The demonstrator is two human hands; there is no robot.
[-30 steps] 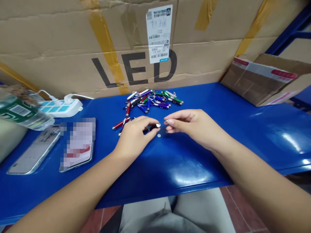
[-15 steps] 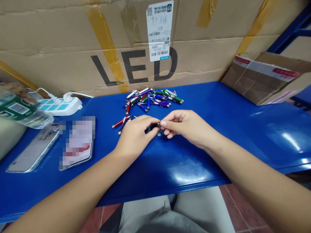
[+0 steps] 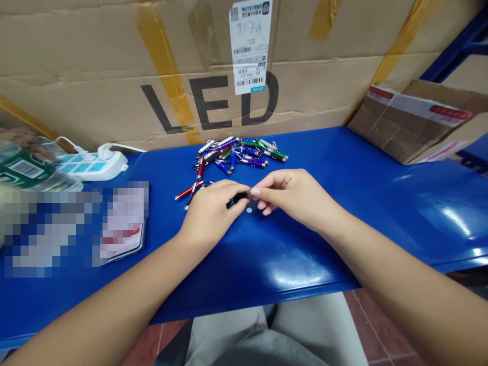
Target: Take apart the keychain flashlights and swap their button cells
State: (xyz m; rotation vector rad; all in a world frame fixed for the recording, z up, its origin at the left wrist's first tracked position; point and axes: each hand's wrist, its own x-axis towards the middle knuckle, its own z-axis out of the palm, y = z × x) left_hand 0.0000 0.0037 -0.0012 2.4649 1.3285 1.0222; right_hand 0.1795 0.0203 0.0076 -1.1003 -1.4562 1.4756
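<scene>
The left hand (image 3: 213, 208) is curled, its thumb and forefinger holding a dark tube (image 3: 242, 195) that lies mostly hidden inside the grip. The right hand (image 3: 284, 192) meets it from the other side, thumb and forefinger brought narrowly together at the tube's end; whether they grip the tube itself or a small part between them cannot be told. The right hand's other fingers are loosely bent beneath. Just below the meeting fingertips, a small pale disc (image 3: 249, 210) lies flat on the blue table (image 3: 297, 264). Beyond both hands is a loose pile of small metal flashlights (image 3: 233, 160) in blue, purple, green, red, black and silver, some with clips. A red flashlight (image 3: 186, 192) lies nearer, just past the left hand's knuckles, with a dark one partly hidden beside it. Well to the left of the left hand is a phone (image 3: 125, 218), its face partly blurred out; farther off that way are a white power strip (image 3: 101, 172) with plugs in it and a bottle (image 3: 30, 170) with a green label. Behind the pile, facing the hands, stands a big cardboard box (image 3: 316, 86) lettered LED, and far to the right of the right hand sits a smaller box (image 3: 407, 124).
</scene>
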